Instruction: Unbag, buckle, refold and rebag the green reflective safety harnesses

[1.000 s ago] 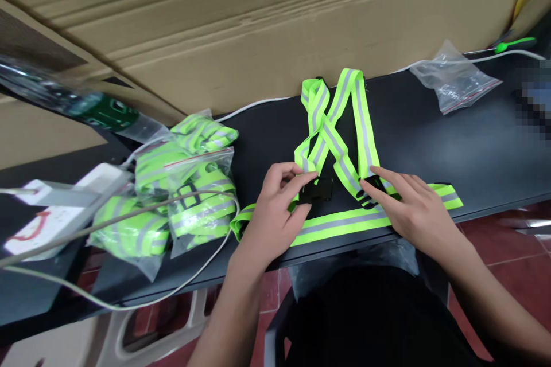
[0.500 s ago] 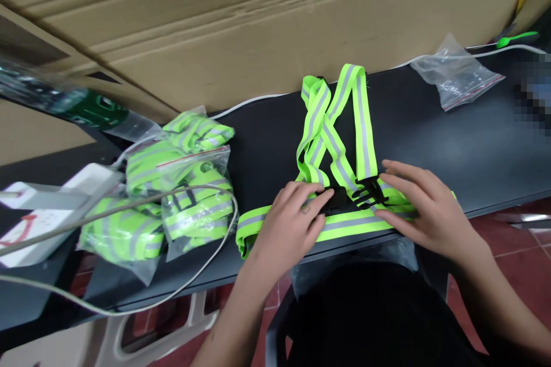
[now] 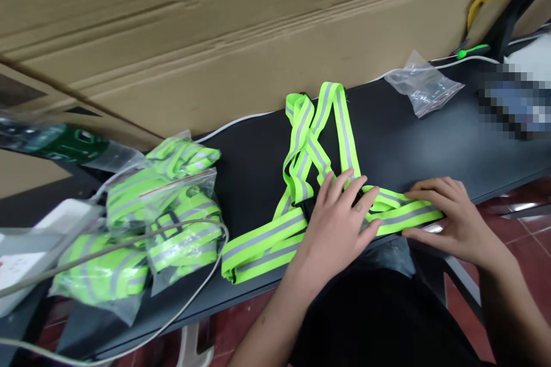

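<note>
Evidently, the reflective harness (image 3: 264, 235) lay across the black table (image 3: 400, 137) — the left hand (image 3: 333, 229), fingers loosely spread, seemingly steadied its middle, while the right hand (image 3: 460, 223) curved around its end, grip unclear.

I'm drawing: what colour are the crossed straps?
Yellow-green straps with a grey middle stripe, in head view.

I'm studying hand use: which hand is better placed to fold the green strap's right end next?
Probably the right hand: its fingers straddle the strap's right end, while the left hand lies over its middle.
</note>
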Available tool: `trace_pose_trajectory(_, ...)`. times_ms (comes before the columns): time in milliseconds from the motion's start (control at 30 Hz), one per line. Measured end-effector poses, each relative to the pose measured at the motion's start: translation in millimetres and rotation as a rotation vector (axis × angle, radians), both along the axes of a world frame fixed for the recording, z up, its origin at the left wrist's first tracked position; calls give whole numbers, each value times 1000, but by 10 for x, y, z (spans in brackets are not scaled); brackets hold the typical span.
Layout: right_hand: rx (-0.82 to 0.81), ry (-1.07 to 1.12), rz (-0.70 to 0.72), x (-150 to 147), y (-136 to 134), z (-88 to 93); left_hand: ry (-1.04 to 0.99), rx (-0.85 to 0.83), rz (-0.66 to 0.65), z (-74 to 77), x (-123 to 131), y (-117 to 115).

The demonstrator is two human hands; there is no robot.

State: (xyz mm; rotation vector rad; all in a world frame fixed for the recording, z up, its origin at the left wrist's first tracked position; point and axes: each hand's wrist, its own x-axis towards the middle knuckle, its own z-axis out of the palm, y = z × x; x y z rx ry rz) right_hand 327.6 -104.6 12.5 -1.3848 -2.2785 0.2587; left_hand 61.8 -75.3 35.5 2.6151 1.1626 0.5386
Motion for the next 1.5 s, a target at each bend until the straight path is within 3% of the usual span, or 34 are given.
trace_pose_trajectory(200, 2, 82, 106, 77, 9, -9, 117, -85, -41, -94, 30, 64)
trace_pose_trajectory(300, 2, 151, 114, 105, 23, -22, 108, -99, -44, -94, -54, 47)
trace_pose_trajectory(467, 22, 78, 108, 5, 19, -34, 169, -53, 14, -34, -118, 61)
trace_pose_trajectory(633, 257, 150, 49, -115, -61, -100, 300, -70, 76, 117, 0, 94)
trace_pose_trajectory(733, 393, 83, 51, -129, -101, -166, 340, -19, 28, 173, 145, 145)
trace_pose_trajectory(867, 489, 145, 22, -147, -154, -244, 333, -9, -110, 154, 287, 279)
trace_pose_trajectory(1100, 684, 264, -186, -192, -223, -417, 281, -108, -60, 143, 224, 427)
trace_pose_trajectory(1167, 637, 271, -201, -197, -213, -432, 252, -131, -25, 168, 188, 447)
trace_pose_trajectory(1267, 459, 278, -117, -196, -180, -374, 208, -149, 16, 204, 142, 489)
trace_pose_trajectory(1500, 81, 69, 205, -94, -126, 15, 184, -186, 27, 193, 61, 601)
